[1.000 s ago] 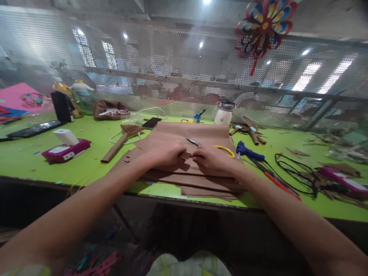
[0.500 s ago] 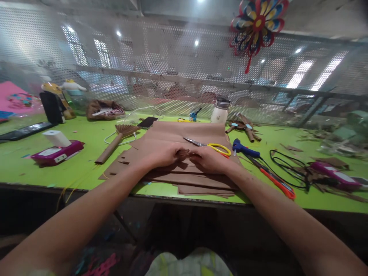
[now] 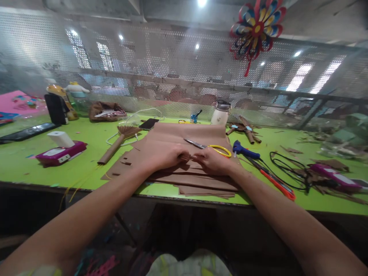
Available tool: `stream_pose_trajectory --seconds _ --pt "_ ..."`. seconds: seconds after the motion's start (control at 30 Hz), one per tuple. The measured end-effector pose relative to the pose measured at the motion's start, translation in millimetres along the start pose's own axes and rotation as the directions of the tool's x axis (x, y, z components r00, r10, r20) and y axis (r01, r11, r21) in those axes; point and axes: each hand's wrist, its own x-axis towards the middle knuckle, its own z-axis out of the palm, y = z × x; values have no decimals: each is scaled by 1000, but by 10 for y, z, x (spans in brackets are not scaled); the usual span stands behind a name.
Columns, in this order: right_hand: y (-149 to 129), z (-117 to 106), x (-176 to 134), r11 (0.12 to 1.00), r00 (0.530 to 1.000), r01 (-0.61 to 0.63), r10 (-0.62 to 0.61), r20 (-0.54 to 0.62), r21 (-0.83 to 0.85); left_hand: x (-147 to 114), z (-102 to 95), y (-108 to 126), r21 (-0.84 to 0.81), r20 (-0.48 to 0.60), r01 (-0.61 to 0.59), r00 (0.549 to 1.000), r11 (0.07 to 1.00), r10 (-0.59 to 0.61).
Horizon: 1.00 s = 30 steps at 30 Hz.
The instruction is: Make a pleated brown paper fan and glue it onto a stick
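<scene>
Above a stack of brown paper sheets (image 3: 189,134), my left hand (image 3: 170,156) is closed round a small pleated piece of brown paper (image 3: 184,157), most of it hidden by the fingers. My right hand (image 3: 213,160) faces it with thumb and fingers pinched together, a narrow gap from the paper's edge. Whether anything is between those fingertips is too small to tell. Just behind my hands, scissors (image 3: 197,143) with yellow handles lie on the stack. To the left, a rolled brown paper tube with a fanned top (image 3: 115,147) rests on the green table (image 3: 71,174).
A blue glue gun (image 3: 245,150) and a red-handled tool (image 3: 277,184) lie right of the stack, near a black cable (image 3: 287,168). Purple power strips sit at left (image 3: 61,153) and right (image 3: 335,176). A white bottle (image 3: 220,113) stands behind, before a perforated metal screen (image 3: 172,65).
My right hand has drawn slightly right, away from the pleated paper, opening a small gap. My left hand keeps its hold. The whole view has shifted slightly.
</scene>
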Motion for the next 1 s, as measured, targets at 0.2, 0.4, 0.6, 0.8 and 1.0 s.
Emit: stream_pose_trajectory --seconds 0.2,0.4,0.6,0.8,1.0 --pt "-3 -33 -9 1000 1000 -12 12 3 15 14 60 14 26 -36 11 999 1000 -10" --pt "8 -76 -25 992 997 58 -52 58 -108 15 33 40 -120 23 32 999 992 -30" --pt "-70 -152 -55 1000 999 -15 15 29 -4 10 4 55 -131 4 32 999 991 -32" --pt "-89 -157 -52 960 986 -164 152 69 226 19 17 37 -59 -47 -57 997 997 54" --pt "-49 -124 -29 977 995 -98 89 53 188 62 70 74 -55 -76 -76 995 996 72"
